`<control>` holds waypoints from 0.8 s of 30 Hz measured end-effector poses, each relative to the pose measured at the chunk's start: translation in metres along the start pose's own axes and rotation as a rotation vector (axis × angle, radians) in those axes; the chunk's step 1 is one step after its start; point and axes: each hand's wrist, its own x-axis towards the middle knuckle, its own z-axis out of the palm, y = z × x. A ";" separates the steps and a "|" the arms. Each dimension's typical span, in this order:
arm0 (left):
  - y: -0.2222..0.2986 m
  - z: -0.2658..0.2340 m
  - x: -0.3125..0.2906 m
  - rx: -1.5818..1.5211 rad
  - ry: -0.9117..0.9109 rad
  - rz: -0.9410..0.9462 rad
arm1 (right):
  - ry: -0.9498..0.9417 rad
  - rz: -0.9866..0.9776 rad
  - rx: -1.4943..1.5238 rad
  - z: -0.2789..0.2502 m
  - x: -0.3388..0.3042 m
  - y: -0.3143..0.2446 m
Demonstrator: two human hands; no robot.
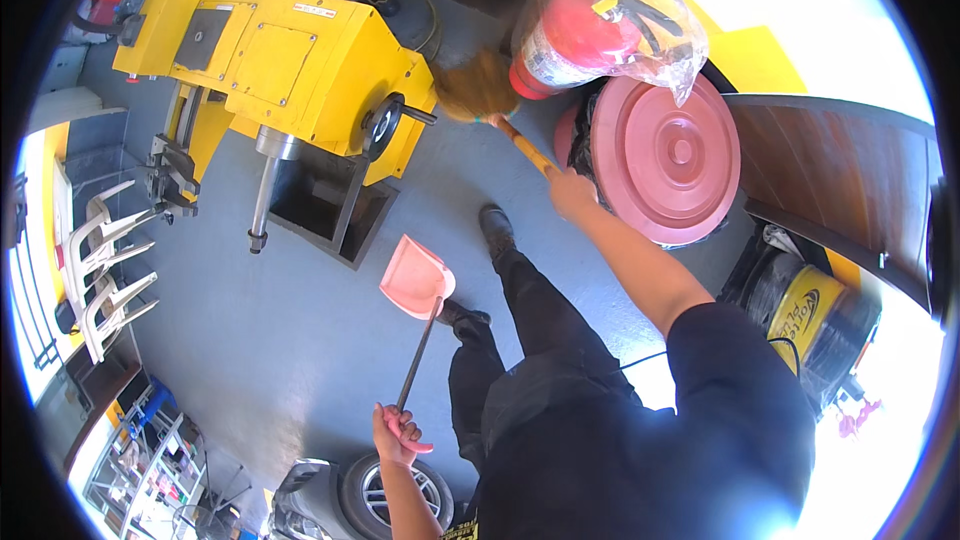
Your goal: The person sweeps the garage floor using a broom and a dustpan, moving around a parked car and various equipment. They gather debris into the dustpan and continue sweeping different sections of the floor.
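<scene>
My left hand [399, 434] is closed round the pink grip of a long-handled dustpan [418, 275]. The dustpan's pink scoop is on the grey floor beside my feet. My right hand [573, 194] wraps round the bamboo handle of a broom [524, 149], with that arm stretched forward. The broom's brown bristles fan out over the floor between the yellow machine and a red fire extinguisher [580, 35] in clear plastic. Right beside my right hand stands a pink lidded bin [668, 160].
A large yellow machine [280, 50] with a crank wheel stands at the far left, above a dark square opening [330, 210]. White plastic chairs [105, 260] are at the left, and a wheel [395, 495] is near the lower edge. A black-and-yellow drum [810, 315] stands at the right.
</scene>
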 end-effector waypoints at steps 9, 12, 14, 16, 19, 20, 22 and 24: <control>-0.016 -0.006 0.019 -0.020 0.080 0.060 | 0.107 -0.035 0.008 -0.067 -0.123 0.068; -0.028 -0.019 0.024 -0.055 0.057 0.077 | 0.242 -0.108 0.077 -0.067 -0.143 0.074; -0.037 -0.028 0.027 -0.074 0.083 0.071 | 0.319 -0.136 0.118 -0.058 -0.141 0.069; -0.049 -0.038 0.029 -0.104 0.078 0.086 | 0.278 -0.068 0.113 -0.033 -0.114 0.046; -0.069 -0.055 0.029 -0.148 0.106 0.082 | 0.168 0.068 0.113 0.002 -0.046 -0.008; -0.077 -0.062 0.026 -0.163 0.119 0.083 | 0.114 0.051 0.082 0.009 -0.026 -0.025; -0.091 -0.081 0.018 -0.203 0.119 0.095 | 0.013 0.039 -0.030 0.027 -0.009 -0.051; -0.108 -0.100 0.011 -0.239 0.148 0.100 | -0.036 -0.006 -0.186 0.039 -0.005 -0.073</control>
